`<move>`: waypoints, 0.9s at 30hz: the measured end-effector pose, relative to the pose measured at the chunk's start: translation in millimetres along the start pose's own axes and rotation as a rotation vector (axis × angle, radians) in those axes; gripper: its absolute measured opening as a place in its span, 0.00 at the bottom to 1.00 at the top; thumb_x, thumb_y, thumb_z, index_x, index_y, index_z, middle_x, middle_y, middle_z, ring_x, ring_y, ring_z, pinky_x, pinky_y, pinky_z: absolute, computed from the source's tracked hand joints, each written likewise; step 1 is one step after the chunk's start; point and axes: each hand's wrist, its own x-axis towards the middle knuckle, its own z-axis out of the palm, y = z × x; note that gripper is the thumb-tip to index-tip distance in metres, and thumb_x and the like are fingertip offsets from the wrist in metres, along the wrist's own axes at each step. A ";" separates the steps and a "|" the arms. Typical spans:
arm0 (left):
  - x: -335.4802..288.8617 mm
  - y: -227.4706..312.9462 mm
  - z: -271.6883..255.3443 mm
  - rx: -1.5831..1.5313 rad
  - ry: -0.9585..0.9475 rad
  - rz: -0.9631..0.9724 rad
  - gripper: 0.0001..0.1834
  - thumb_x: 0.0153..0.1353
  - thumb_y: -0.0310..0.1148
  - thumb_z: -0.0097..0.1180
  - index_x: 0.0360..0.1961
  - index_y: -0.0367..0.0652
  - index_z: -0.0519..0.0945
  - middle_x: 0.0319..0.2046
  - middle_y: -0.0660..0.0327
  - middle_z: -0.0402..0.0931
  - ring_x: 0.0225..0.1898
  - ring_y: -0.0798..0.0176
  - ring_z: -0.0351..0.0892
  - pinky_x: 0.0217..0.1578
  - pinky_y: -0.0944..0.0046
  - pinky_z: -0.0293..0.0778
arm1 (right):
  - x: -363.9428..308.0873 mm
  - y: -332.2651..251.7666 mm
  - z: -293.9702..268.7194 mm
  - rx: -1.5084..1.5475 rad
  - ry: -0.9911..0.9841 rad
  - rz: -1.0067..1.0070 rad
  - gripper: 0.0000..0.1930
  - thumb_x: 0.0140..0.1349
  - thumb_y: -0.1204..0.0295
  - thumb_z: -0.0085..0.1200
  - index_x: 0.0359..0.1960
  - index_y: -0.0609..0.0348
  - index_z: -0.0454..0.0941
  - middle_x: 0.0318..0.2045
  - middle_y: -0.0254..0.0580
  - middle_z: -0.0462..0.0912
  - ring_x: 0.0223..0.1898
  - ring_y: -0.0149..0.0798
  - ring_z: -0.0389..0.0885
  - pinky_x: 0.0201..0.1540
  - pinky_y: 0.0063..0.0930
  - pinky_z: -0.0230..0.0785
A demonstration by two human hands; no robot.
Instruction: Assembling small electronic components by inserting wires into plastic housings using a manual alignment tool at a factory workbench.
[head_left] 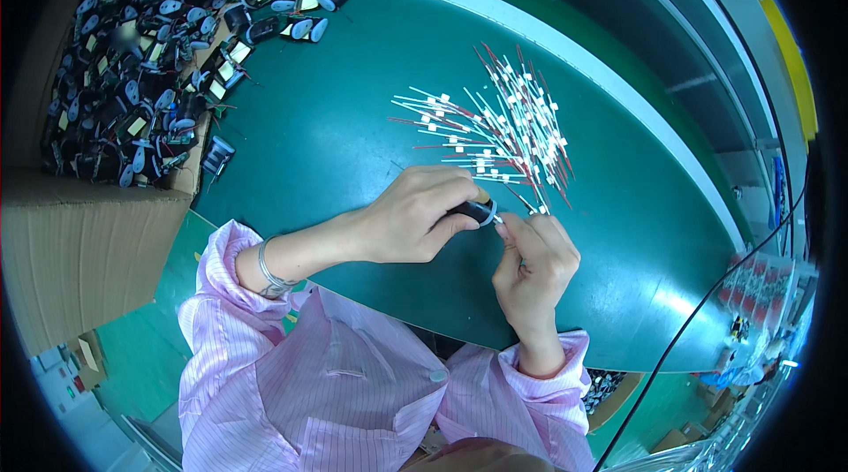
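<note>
My left hand [422, 214] is closed around a small black plastic part [478, 210] with a pale rim, much like the pieces heaped at the left. The fingers cover most of it. Close on its right, my right hand [537, 264] pinches a thin wire lead with a small whitish tip [498, 219] against or right beside the part's end; whether it is inserted cannot be told. Just beyond both hands lies a loose bundle of red and white wire leads [521, 123] with small white connectors.
A cardboard box [97, 242] at the left holds a heap of black plastic parts [132, 75], some spilling onto the green table [318, 119]. One part [217, 157] lies by the box. A black cable [676, 331] crosses at the right, near a clear plastic bag [760, 291].
</note>
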 end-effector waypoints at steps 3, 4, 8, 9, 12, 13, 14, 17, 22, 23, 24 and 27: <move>0.2 -1.8 -2.9 -0.098 -0.124 -0.098 0.13 0.49 0.20 0.62 0.38 0.34 0.77 0.29 0.53 0.77 0.30 0.50 0.77 0.29 0.58 0.71 | -1.4 5.3 -3.3 0.068 -0.173 0.053 0.09 0.44 0.86 0.57 0.29 0.65 0.81 0.18 0.42 0.71 0.19 0.44 0.70 0.23 0.35 0.62; 1.1 -2.1 -2.3 -0.096 -0.114 -0.102 0.13 0.49 0.20 0.62 0.38 0.34 0.77 0.29 0.53 0.77 0.30 0.50 0.77 0.29 0.58 0.71 | -1.3 3.8 -2.9 0.083 -0.110 0.071 0.09 0.44 0.86 0.57 0.29 0.65 0.81 0.18 0.42 0.70 0.20 0.44 0.70 0.23 0.35 0.62; 0.9 -3.5 0.8 -0.190 -0.028 -0.151 0.12 0.51 0.21 0.61 0.38 0.34 0.77 0.30 0.54 0.77 0.33 0.54 0.78 0.33 0.59 0.71 | -3.6 -6.6 6.1 -0.100 0.073 -0.071 0.07 0.46 0.85 0.58 0.28 0.64 0.82 0.17 0.42 0.70 0.19 0.44 0.70 0.23 0.33 0.62; 2.0 -3.0 -1.7 -0.184 -0.042 -0.153 0.12 0.51 0.21 0.61 0.38 0.34 0.77 0.31 0.53 0.77 0.33 0.53 0.78 0.33 0.59 0.71 | -0.3 -6.4 3.7 -0.081 0.029 -0.044 0.06 0.46 0.85 0.59 0.28 0.64 0.82 0.16 0.43 0.70 0.18 0.42 0.70 0.22 0.31 0.60; 3.8 -5.2 -6.8 -0.174 -0.063 -0.103 0.11 0.52 0.22 0.60 0.38 0.34 0.77 0.31 0.53 0.76 0.34 0.53 0.78 0.34 0.59 0.71 | 2.4 1.6 -3.2 0.113 -0.065 0.093 0.07 0.46 0.85 0.60 0.29 0.64 0.82 0.17 0.43 0.72 0.18 0.41 0.71 0.21 0.31 0.60; 3.3 -5.9 -7.5 -0.169 -0.075 -0.054 0.11 0.53 0.23 0.60 0.38 0.34 0.77 0.31 0.53 0.76 0.34 0.52 0.78 0.34 0.58 0.71 | 1.6 3.4 -3.9 0.128 -0.086 0.107 0.07 0.47 0.85 0.61 0.29 0.65 0.83 0.17 0.43 0.72 0.18 0.40 0.71 0.21 0.31 0.60; 3.0 -6.8 -6.6 -0.167 -0.068 -0.050 0.11 0.53 0.23 0.60 0.38 0.34 0.77 0.31 0.53 0.76 0.34 0.52 0.78 0.34 0.58 0.71 | 0.4 4.8 -3.1 0.126 -0.088 0.099 0.07 0.47 0.85 0.61 0.29 0.65 0.83 0.17 0.43 0.72 0.18 0.40 0.71 0.21 0.31 0.60; -1.4 -12.1 -1.8 -0.025 -0.073 0.044 0.10 0.54 0.24 0.59 0.39 0.35 0.77 0.32 0.53 0.76 0.34 0.51 0.78 0.34 0.58 0.72 | -0.9 7.2 3.7 0.102 -0.103 0.031 0.06 0.49 0.84 0.61 0.30 0.64 0.83 0.17 0.44 0.73 0.17 0.40 0.71 0.21 0.32 0.61; -0.5 -7.9 1.9 -0.112 0.060 0.040 0.13 0.53 0.28 0.61 0.37 0.33 0.76 0.31 0.49 0.77 0.33 0.45 0.78 0.34 0.53 0.72 | -1.9 -1.7 6.2 -0.058 0.066 -0.039 0.05 0.51 0.84 0.60 0.30 0.65 0.83 0.20 0.45 0.78 0.21 0.40 0.76 0.25 0.28 0.66; -0.6 -9.4 -2.2 -0.079 -0.021 0.036 0.15 0.55 0.29 0.60 0.41 0.32 0.75 0.36 0.47 0.76 0.37 0.45 0.78 0.39 0.53 0.72 | -1.5 -2.0 2.5 -0.016 0.011 0.042 0.05 0.52 0.82 0.60 0.31 0.65 0.84 0.21 0.45 0.80 0.22 0.37 0.77 0.26 0.26 0.67; -4.4 -4.6 -7.7 -0.060 -0.003 0.032 0.15 0.55 0.29 0.60 0.41 0.32 0.75 0.36 0.47 0.76 0.37 0.45 0.78 0.39 0.53 0.72 | 0.0 1.2 0.5 -0.001 0.004 0.022 0.05 0.52 0.82 0.60 0.31 0.65 0.84 0.21 0.45 0.80 0.22 0.37 0.77 0.26 0.26 0.67; -17.1 18.9 -30.5 0.299 0.079 -0.052 0.21 0.59 0.33 0.59 0.50 0.33 0.72 0.47 0.47 0.73 0.53 0.45 0.70 0.54 0.51 0.67 | 7.7 28.6 -6.2 0.177 -0.050 0.149 0.05 0.58 0.79 0.60 0.35 0.68 0.84 0.20 0.34 0.77 0.21 0.24 0.70 0.23 0.17 0.59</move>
